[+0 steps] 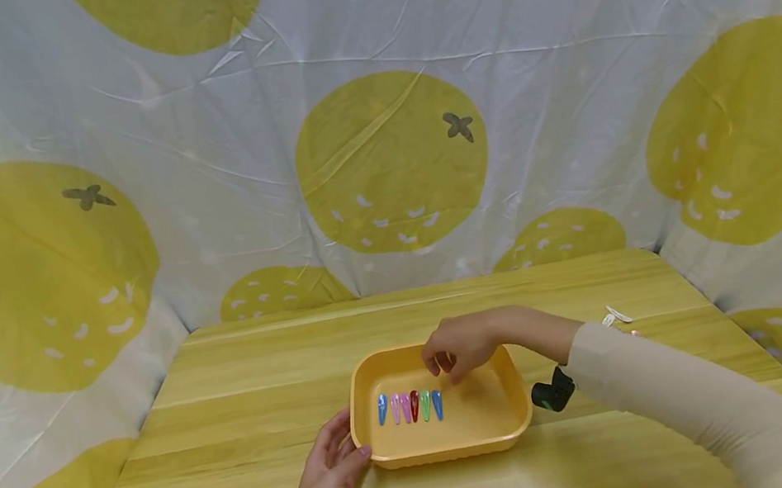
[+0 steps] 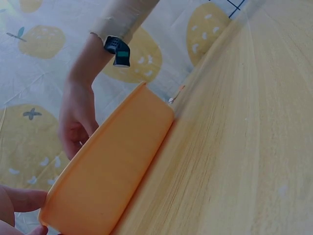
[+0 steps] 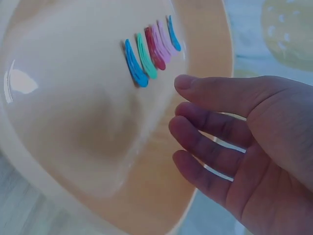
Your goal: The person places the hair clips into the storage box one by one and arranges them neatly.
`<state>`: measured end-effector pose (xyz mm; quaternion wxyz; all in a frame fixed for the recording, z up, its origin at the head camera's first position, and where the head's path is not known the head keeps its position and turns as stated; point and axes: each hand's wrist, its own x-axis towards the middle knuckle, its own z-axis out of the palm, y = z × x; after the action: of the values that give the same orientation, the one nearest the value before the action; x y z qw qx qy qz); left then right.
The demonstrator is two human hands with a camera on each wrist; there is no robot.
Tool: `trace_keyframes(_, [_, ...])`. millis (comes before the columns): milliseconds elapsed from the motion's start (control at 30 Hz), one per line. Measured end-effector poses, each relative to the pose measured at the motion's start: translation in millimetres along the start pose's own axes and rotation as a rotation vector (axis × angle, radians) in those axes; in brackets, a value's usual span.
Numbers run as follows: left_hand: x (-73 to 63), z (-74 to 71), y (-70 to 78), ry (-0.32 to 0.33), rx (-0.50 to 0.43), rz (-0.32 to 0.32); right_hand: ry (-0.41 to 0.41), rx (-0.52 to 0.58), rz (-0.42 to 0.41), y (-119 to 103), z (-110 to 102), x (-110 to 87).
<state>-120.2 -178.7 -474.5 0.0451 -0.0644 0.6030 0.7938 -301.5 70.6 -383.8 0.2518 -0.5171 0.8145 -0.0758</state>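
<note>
A yellow-orange plastic tray (image 1: 480, 427) stands on the table, and my left hand (image 1: 328, 465) grips its left side near the front corner. Snap hair clips lie in a row on the tray's floor: a blue clip (image 1: 382, 409) at the left, two pink ones, a red clip (image 1: 415, 406), a green clip (image 1: 425, 406) and another blue clip (image 1: 438, 406). Over the tray's far right part hovers my right hand (image 1: 461, 345), right of the row. In the right wrist view the fingers (image 3: 205, 142) are loosely bent, with nothing between them and the thumb.
White small items (image 1: 617, 315) lie on the wooden table (image 1: 259, 429) to the right, partly behind the right sleeve (image 1: 665, 380). A black wrist camera (image 1: 554, 390) hangs below the right forearm. A fruit-patterned curtain (image 1: 539, 123) surrounds the table at the back and sides.
</note>
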Motion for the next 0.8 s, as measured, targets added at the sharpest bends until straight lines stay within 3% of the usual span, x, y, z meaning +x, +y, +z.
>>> trace_keyframes(433, [0.2,-0.3,-1.3,-0.008,-0.004,0.003,0.023,0.059,0.032,11,-11,-30.9])
trace_keyframes(800, [-0.1,1.0,-1.3,0.002,-0.004,-0.002,0.031,0.091,0.106,26,-20,-63.8])
